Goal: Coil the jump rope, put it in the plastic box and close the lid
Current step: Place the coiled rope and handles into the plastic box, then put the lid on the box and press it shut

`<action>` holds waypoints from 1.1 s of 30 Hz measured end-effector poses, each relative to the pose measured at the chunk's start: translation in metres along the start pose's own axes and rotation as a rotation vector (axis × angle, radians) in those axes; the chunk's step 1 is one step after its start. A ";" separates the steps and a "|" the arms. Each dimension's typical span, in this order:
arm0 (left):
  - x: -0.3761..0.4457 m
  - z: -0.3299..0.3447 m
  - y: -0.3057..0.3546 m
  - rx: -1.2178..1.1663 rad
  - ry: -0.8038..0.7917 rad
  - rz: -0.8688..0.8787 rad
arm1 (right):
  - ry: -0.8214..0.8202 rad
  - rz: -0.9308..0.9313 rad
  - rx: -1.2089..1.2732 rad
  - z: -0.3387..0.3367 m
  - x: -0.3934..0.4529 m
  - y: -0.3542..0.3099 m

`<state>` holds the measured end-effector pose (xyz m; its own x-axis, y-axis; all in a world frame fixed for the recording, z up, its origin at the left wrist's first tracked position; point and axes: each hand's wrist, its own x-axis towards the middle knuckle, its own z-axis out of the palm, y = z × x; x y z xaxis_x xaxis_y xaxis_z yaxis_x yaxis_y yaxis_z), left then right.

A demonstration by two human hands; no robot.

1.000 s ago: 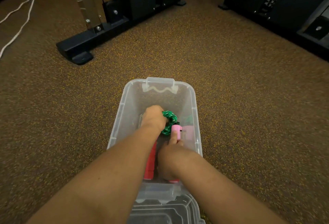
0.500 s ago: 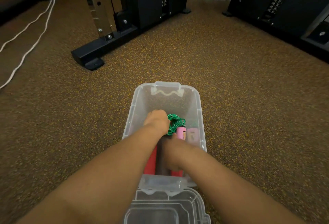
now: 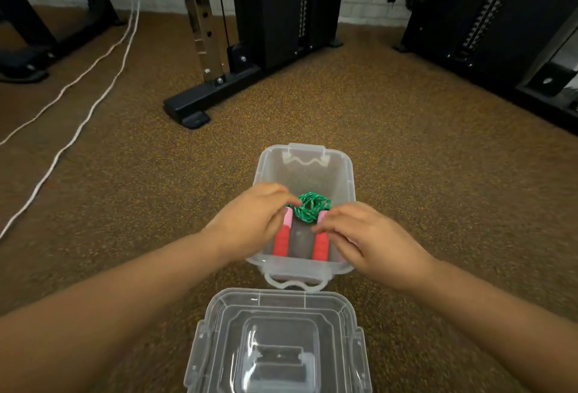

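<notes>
The clear plastic box (image 3: 305, 155) stands open on the brown speckled floor. Inside it lies the jump rope: a green coil (image 3: 311, 210) at the far end and two red-and-pink handles (image 3: 281, 241) side by side, pointing toward me. My left hand (image 3: 250, 220) hovers over the box's left rim, its fingertips at the coil. Over the right rim is my right hand (image 3: 372, 236), fingers loosely spread above the right handle (image 3: 319, 247). Neither hand grips anything. The clear lid (image 3: 281, 345) lies flat on the floor just in front of the box.
A black gym machine base (image 3: 200, 105) with a steel upright stands behind the box to the left. Another black machine (image 3: 500, 33) fills the back right. Two white cables (image 3: 93, 105) run across the floor at the left.
Both hands have come up out of the box and moved apart to its sides. The handles now lie uncovered side by side. My view has tilted up and back, bringing the lid into sight.
</notes>
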<state>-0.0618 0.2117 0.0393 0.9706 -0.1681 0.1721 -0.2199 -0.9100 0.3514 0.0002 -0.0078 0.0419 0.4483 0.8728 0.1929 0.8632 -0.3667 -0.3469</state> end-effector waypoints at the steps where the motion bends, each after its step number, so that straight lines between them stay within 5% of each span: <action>1: -0.011 -0.003 0.007 0.017 -0.024 0.057 | -0.018 -0.043 -0.008 0.002 -0.010 -0.005; 8: -0.068 0.005 0.035 0.176 -0.115 0.376 | -0.171 -0.331 -0.065 0.022 -0.070 -0.036; 14: -0.112 0.033 0.038 0.194 -0.263 0.527 | -0.435 -0.373 -0.174 0.050 -0.119 -0.038; 22: -0.169 0.081 0.025 0.231 -0.824 0.211 | -0.689 -0.259 -0.191 0.086 -0.154 -0.033; 33: -0.195 0.099 0.033 0.262 -0.907 0.105 | -0.858 -0.075 -0.227 0.108 -0.149 -0.045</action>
<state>-0.2485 0.1767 -0.0739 0.6770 -0.3839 -0.6279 -0.3882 -0.9111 0.1385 -0.1309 -0.0868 -0.0702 0.1395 0.8042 -0.5778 0.9494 -0.2743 -0.1527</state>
